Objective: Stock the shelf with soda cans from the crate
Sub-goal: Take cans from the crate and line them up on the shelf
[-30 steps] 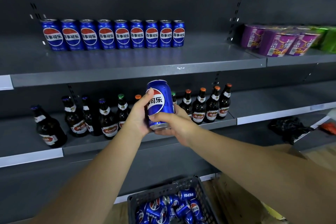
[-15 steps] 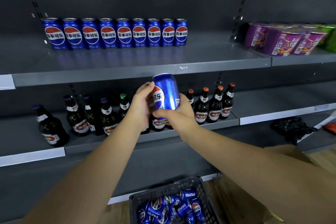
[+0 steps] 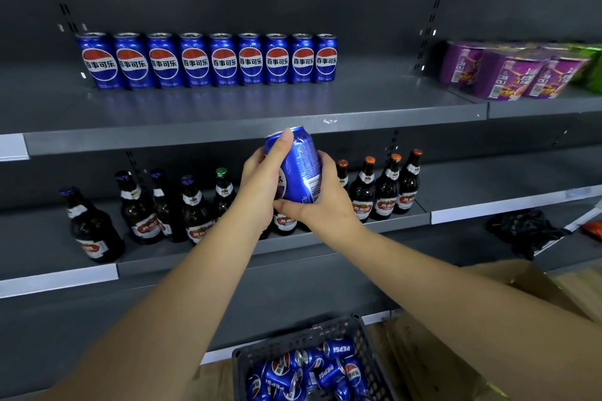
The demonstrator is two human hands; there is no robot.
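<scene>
Both my hands hold one blue soda can [image 3: 301, 169] in front of the upper shelf's front edge [image 3: 228, 137]. My left hand [image 3: 260, 185] wraps its left side with the thumb up by the rim. My right hand [image 3: 321, 202] cups its bottom and right side. The can tilts slightly, its printed back toward me. A row of several blue cans [image 3: 208, 60] stands upright at the back of the upper shelf. The dark plastic crate [image 3: 363, 332] at the bottom holds several more cans lying loose.
Brown beer bottles [image 3: 384, 189] stand on the middle shelf behind my hands. Purple cup packs [image 3: 508, 73] sit on the upper shelf at right. A black bag [image 3: 524, 228] lies on a lower shelf. A cardboard box [image 3: 537, 290] is at right of the crate.
The can has risen from the middle shelf's height toward the upper shelf edge and turned, so the logo now faces away. Both hands kept hold of it.
</scene>
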